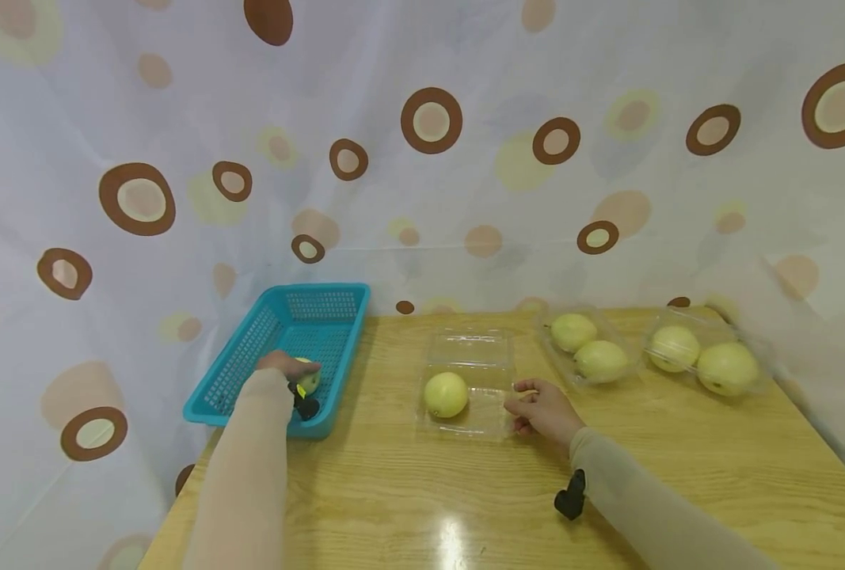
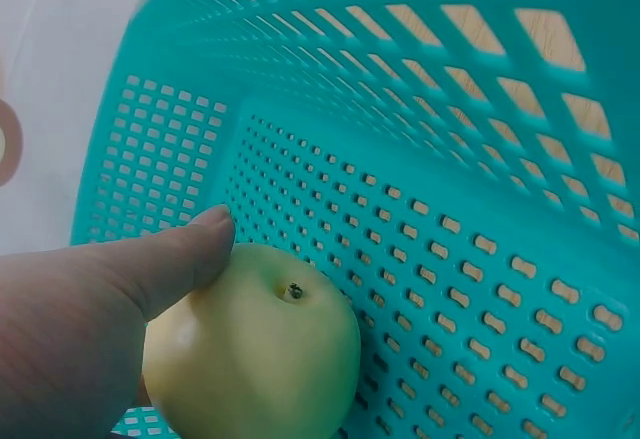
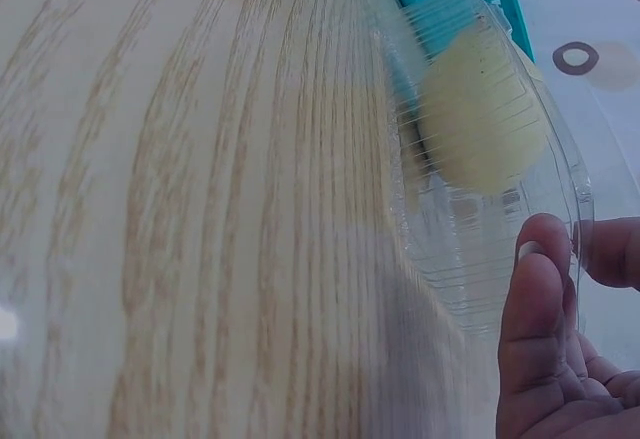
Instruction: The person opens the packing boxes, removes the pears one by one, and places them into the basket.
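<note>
My left hand [image 1: 284,365] reaches into the blue basket [image 1: 352,340] and grips a pale yellow apple [image 2: 265,344]. In the left wrist view a digit lies along the apple's side, near its stem dimple; the other fingers are hidden. Farther right, an open clear plastic clamshell box [image 1: 470,376] lies on the table, its lid folded back. One yellow apple [image 1: 447,394] sits in its left half. My right hand [image 1: 546,412] pinches the box's right rim between thumb and fingers, as the right wrist view [image 3: 550,249] shows closely.
Two more clear boxes stand at the back right, each with two yellow apples: the nearer-centre box [image 1: 563,366] and the far-right box [image 1: 689,317]. A spotted curtain [image 1: 479,198] hangs behind the wooden table [image 1: 393,491].
</note>
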The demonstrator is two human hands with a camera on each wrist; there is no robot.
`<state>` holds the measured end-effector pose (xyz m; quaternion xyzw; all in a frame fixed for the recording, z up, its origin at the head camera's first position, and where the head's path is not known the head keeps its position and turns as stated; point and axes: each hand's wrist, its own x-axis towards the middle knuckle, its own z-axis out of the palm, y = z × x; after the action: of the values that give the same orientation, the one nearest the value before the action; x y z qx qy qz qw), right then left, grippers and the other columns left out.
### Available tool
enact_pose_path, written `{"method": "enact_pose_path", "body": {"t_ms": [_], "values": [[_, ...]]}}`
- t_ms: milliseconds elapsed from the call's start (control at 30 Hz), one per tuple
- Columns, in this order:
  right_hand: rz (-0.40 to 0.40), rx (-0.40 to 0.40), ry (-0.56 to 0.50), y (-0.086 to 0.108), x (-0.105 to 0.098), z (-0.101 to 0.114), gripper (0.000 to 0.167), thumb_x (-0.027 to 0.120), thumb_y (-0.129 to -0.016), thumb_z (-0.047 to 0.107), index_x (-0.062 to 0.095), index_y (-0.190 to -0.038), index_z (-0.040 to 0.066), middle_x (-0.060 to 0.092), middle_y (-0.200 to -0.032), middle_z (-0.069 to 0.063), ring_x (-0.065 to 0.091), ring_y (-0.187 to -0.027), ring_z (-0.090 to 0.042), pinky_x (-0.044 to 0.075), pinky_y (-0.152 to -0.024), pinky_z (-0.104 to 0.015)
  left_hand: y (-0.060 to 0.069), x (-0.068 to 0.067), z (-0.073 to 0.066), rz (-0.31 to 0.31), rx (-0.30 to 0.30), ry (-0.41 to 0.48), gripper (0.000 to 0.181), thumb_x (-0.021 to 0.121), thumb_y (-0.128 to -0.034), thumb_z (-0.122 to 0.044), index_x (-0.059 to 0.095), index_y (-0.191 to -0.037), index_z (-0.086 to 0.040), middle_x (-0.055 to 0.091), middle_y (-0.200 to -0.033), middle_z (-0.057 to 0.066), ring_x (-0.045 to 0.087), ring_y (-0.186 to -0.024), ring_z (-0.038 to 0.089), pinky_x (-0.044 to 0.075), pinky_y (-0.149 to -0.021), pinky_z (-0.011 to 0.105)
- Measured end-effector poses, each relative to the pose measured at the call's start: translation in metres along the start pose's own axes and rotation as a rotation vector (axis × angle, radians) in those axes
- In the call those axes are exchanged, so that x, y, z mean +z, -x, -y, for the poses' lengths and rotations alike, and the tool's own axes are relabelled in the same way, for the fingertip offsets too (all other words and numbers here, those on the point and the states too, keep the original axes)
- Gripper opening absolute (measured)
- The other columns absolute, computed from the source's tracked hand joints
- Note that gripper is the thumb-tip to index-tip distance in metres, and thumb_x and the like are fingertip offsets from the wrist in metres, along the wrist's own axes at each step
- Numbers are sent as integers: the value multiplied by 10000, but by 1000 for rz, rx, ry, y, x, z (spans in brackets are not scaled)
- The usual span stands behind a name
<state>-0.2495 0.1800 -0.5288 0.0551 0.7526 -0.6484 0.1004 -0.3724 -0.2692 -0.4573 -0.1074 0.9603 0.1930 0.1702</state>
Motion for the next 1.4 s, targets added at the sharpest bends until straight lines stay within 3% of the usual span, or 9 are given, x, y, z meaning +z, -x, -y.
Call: {"method": "enact_pose_path", "body": {"t_ms": [367, 567, 733, 867, 967, 1100, 1333, 1400], "values": [[2, 0, 13, 1, -1, 2, 469, 632, -931, 115, 422, -1311, -63, 607, -937, -185, 644, -647, -192, 554, -603, -331, 14, -5, -6, -6, -11, -21, 864, 573, -891, -548, 424, -1322, 187, 365, -1385, 383, 479, -1184, 463, 498, -874, 489], [4, -6, 3, 2, -2, 2, 498, 631, -934, 126, 405, -1334, -67, 606, -978, -211, 643, -660, -199, 556, -616, -335, 15, -18, -4, -24, -10, -24, 831, 578, -857, -622, 559, -1230, 120, 492, -1291, 338, 535, -1122, 434, 514, -826, 481], [6, -6, -10, 2, -3, 1, 524, 631, -937, 136, 388, -1353, -71, 601, -979, -201, 637, -666, -198, 556, -629, -341, 22, -28, -9, -55, 25, -52, 845, 587, -854, -615, 531, -1278, 114, 439, -1358, 341, 490, -1184, 458, 495, -873, 506], [13, -11, 2, 1, -2, 0, 526, 629, -939, 146, 388, -1353, -72, 604, -978, -201, 640, -669, -195, 557, -630, -335, 33, -34, -17, -87, 102, -59, 860, 573, -873, -600, 477, -1328, 124, 439, -1368, 331, 516, -1157, 442, 502, -849, 496], [8, -12, 17, 1, -3, 0, 524, 630, -939, 149, 394, -1353, -68, 609, -982, -198, 642, -668, -194, 556, -621, -325, 43, -36, -33, -153, 191, -83, 787, 577, -871, -598, 565, -1227, 103, 578, -1193, 303, 610, -944, 373, 515, -736, 438], [0, -11, 23, 1, -3, 0, 517, 630, -939, 151, 403, -1354, -58, 615, -978, -193, 642, -664, -196, 550, -596, -306, 59, -34, -63, -218, 299, -78, 629, 600, -882, -553, 621, -1068, 48, 630, -945, 224, 601, -749, 297, 489, -655, 416], [-4, -4, 31, 0, -5, -3, 528, 636, -939, 183, 412, -1374, -14, 625, -957, -188, 644, -678, -202, 533, -588, -280, 85, -16, -116, -254, 453, -31, 687, 633, -900, -466, 498, -1352, 33, 552, -1312, 210, 567, -1128, 356, 479, -911, 482], [-12, -3, 33, 1, -6, -5, 527, 638, -938, 189, 420, -1378, -1, 627, -956, -188, 642, -675, -200, 533, -587, -282, 92, -8, -129, -253, 478, -24, 693, 642, -890, -475, 494, -1365, 7, 554, -1319, 188, 560, -1146, 345, 476, -922, 473]]}}
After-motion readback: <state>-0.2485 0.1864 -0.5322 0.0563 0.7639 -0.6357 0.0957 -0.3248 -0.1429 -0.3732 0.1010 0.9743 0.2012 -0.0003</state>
